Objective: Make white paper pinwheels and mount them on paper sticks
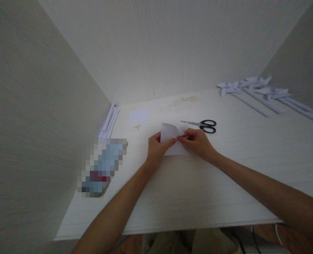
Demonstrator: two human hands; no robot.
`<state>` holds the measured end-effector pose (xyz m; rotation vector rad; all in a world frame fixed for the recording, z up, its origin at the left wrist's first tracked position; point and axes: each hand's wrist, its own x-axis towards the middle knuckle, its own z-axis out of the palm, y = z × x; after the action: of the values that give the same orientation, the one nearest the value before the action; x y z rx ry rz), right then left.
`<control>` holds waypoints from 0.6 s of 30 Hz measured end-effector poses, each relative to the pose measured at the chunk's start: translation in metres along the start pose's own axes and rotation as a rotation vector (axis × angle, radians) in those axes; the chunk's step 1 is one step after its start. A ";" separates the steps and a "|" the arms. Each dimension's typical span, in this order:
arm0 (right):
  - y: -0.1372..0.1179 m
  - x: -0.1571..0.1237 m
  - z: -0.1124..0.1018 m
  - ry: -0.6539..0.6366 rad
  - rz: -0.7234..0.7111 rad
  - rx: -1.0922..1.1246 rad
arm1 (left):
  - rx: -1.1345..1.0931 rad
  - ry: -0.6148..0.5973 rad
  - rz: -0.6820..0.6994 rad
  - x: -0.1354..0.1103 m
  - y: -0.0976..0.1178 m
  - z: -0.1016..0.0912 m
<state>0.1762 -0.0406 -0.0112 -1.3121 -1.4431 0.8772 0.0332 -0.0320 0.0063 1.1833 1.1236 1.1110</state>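
Note:
A white sheet of paper is held between both hands above the middle of the table, with one corner curling over. My left hand is closed on its left side, the thumb pressed on the face of the sheet. At the right side, my right hand pinches the paper, its fingertips close to my left thumb. Just beyond my right hand lies a pair of scissors with black handles, blades pointing left. The fingers behind the paper are hidden.
Several paper pinwheels on rolled paper sticks lie at the back right. Rolled paper tubes rest by the left wall. A square paper and small tan sticks lie back left. A blurred-out flat object sits at left.

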 end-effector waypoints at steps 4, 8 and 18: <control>-0.002 -0.001 0.001 -0.003 0.018 0.052 | 0.016 0.039 0.013 0.000 -0.001 0.002; -0.006 -0.004 0.001 0.005 0.023 0.251 | 0.004 0.068 0.031 -0.001 -0.004 0.003; -0.008 -0.009 0.001 0.006 0.064 0.422 | 0.090 0.045 0.116 -0.003 -0.005 0.007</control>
<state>0.1726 -0.0509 -0.0056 -1.0428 -1.1357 1.1468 0.0397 -0.0362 0.0018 1.3127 1.1613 1.1907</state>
